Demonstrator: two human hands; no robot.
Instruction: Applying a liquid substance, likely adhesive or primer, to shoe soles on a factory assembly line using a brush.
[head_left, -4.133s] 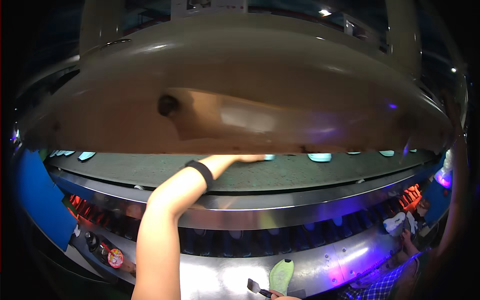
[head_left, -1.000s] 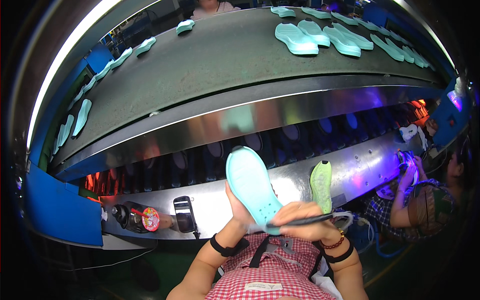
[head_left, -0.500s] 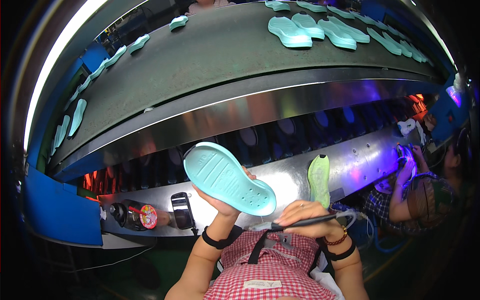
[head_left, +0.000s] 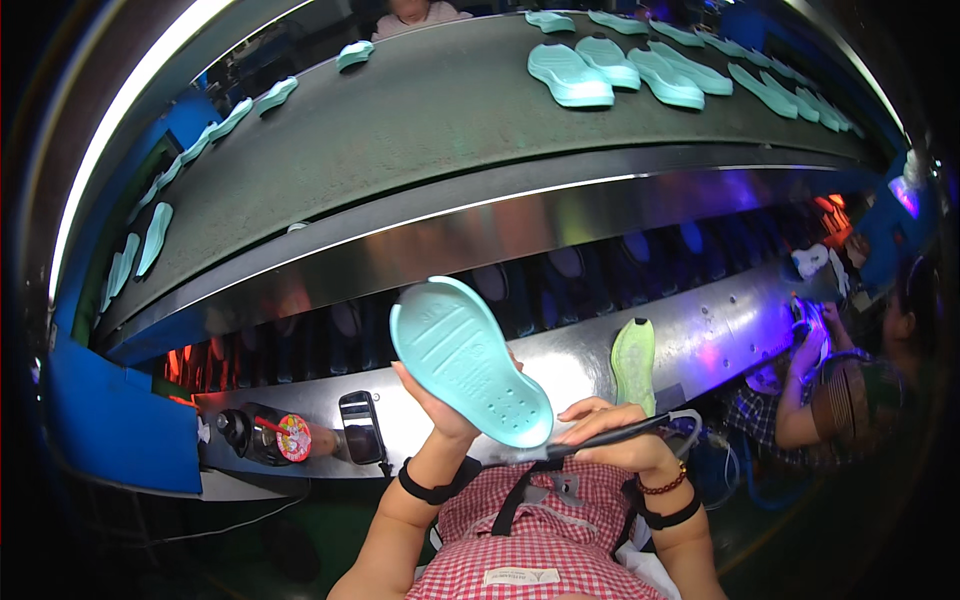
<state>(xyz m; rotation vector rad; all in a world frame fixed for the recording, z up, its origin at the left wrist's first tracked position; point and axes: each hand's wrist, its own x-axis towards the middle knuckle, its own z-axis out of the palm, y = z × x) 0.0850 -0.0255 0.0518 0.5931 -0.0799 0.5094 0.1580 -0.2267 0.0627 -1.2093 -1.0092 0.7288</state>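
Note:
A pale turquoise shoe sole (head_left: 465, 355) is held up in front of me, its patterned inner face and row of small holes towards me. My left hand (head_left: 440, 412) is closed around its side from behind, with some fingers hidden. My right hand (head_left: 618, 432) grips a black-handled brush (head_left: 600, 440) with a hose at its rear end. The brush's pale tip lies by the sole's lower end; whether they touch I cannot tell. A yellow-green sole-shaped piece (head_left: 633, 365) rests on the metal ledge (head_left: 700, 325) beyond my right hand.
Many turquoise soles (head_left: 570, 75) lie on the dark conveyor belt (head_left: 420, 120). Below it, shoe uppers (head_left: 565, 262) fill a dark channel. A phone (head_left: 362, 428) and a bottle (head_left: 265, 435) stand left on the ledge. A co-worker (head_left: 830, 400) works at the right.
The sole has turned more upright and shifted slightly right, its lower end now closer to the brush. My right hand's fingers have opened a little around the handle. The view has shifted slightly.

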